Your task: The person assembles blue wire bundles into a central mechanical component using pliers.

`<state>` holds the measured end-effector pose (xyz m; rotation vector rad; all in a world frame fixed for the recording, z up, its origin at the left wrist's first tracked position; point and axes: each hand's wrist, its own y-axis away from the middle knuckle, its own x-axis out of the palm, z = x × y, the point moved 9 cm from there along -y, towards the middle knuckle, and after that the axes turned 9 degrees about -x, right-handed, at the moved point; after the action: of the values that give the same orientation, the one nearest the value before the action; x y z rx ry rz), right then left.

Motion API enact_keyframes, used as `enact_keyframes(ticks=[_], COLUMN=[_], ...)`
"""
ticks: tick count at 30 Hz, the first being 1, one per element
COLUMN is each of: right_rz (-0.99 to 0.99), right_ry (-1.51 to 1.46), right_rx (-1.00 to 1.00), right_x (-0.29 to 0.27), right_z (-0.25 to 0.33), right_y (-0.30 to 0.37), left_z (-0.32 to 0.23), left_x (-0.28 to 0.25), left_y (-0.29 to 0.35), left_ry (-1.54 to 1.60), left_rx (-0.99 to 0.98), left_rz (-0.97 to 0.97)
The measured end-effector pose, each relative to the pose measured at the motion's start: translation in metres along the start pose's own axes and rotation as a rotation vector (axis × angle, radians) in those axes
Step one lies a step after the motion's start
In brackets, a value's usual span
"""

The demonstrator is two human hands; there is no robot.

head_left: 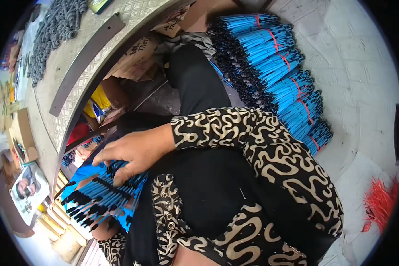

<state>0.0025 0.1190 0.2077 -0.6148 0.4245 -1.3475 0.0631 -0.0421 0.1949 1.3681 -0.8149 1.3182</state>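
Note:
A loose bundle of thin blue rods with black ends (104,197) fans out at the lower left, over my lap. From above, my right hand (137,153) bends over the bundle's upper side, thumb and fingers closed about some of the rods. My left hand (105,231) is underneath, cradling the same bundle; most of its fingers are hidden behind the rods. Blue sheeting (88,170) shows behind the bundle.
Several tied bundles of similar blue rods (275,75) lie in a row on the floor, bound with red ties. More red ties (379,204) lie at far right. The table (88,88) at left carries grey fittings (57,33) and a brown strip (86,64). Cardboard (135,55) is beneath.

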Motion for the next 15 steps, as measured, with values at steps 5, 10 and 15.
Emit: enact_keyframes(ticks=[5, 10, 15], right_rz=[-0.005, -0.146, 0.005], right_ry=[0.152, 0.253, -0.005], right_rx=[-0.026, 0.169, 0.064], right_x=[-0.012, -0.094, -0.055], right_z=[0.008, -0.002, -0.031], right_y=[-0.009, -0.012, -0.035], left_z=[-0.010, -0.045, -0.051], left_x=[0.019, 0.026, 0.042], left_y=[-0.002, 0.024, 0.049], left_ry=[0.157, 0.351, 0.537], left_rx=[0.008, 0.081, 0.257], left_rz=[0.052, 0.085, 0.156])
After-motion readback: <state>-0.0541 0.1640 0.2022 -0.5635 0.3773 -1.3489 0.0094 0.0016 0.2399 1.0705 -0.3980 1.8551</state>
